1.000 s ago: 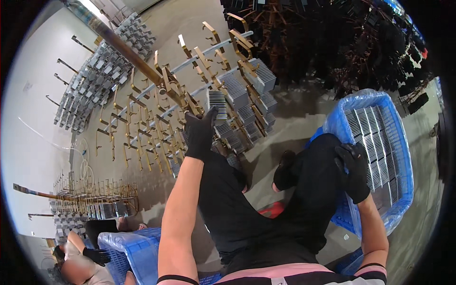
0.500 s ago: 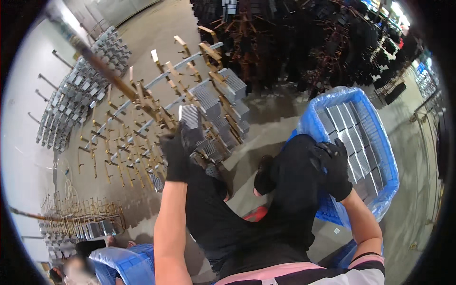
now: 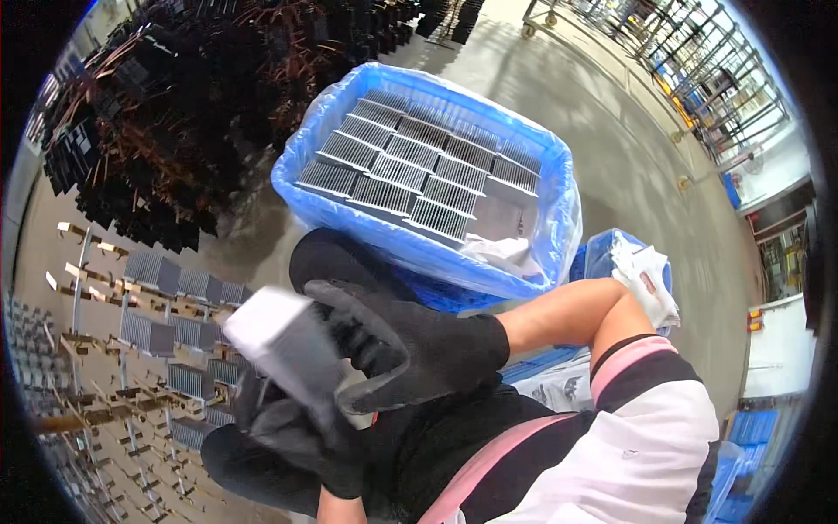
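Observation:
In front of my lap, a silver finned heat sink (image 3: 292,345) is tilted and smeared by motion. My left hand (image 3: 292,428), in a black glove, grips its lower part. Close beside its right edge is my right hand (image 3: 410,336), also black-gloved, its fingers bent and its thumb apart. Whether these fingers touch the block is hard to tell. Beyond my knee stands a blue crate (image 3: 559,166) lined with clear plastic, with rows of finned heat sinks (image 3: 406,162) in it and a crumpled white sheet (image 3: 504,253) at its near right corner.
To the left is a rack (image 3: 83,262) of metal bars and brass-coloured hooks, with several heat sinks (image 3: 148,332) hung on it. Dark parts (image 3: 148,131) hang densely at the back left. Another lined blue container (image 3: 602,253) with white bags stands right of the crate.
The view has swung right toward the crate. My left hand has come from the rack to my lap with the heat sink. My right hand has moved from my knee beside the crate to the block.

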`<control>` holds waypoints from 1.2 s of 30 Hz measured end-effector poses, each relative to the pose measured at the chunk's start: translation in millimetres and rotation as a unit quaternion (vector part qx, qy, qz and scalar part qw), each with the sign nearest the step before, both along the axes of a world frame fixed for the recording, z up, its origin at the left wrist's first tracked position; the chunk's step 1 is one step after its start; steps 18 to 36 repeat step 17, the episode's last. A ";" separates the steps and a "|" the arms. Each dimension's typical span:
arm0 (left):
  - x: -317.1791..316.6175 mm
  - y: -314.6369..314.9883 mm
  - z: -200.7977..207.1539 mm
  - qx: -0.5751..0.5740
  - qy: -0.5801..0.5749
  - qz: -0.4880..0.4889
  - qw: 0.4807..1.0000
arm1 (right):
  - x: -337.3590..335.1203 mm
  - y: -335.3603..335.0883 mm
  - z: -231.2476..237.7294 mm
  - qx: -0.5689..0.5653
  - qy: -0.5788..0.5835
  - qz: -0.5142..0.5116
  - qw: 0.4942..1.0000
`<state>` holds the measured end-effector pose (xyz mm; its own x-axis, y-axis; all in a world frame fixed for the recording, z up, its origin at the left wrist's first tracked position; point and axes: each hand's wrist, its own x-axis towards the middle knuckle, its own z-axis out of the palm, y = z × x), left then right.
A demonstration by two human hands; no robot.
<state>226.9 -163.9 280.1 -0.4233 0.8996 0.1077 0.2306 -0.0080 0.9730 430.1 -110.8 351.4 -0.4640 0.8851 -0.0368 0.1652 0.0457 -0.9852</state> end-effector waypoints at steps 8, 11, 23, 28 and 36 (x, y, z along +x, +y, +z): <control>35.1 42.5 38.4 0.262 0.371 -0.304 0.837 | 100.8 7.5 -8.4 0.171 0.019 -0.217 0.961; 4.1 51.4 34.0 0.221 0.413 -0.265 0.843 | 172.7 2.8 -4.9 0.100 -0.098 -0.308 0.941; -54.5 65.9 14.1 0.028 0.318 -0.281 0.905 | 260.1 -18.5 -41.9 0.137 -0.614 -0.176 0.757; -54.5 65.9 14.1 0.028 0.318 -0.281 0.905 | 260.1 -18.5 -41.9 0.137 -0.614 -0.176 0.757; -54.5 65.9 14.1 0.028 0.318 -0.281 0.905 | 260.1 -18.5 -41.9 0.137 -0.614 -0.176 0.757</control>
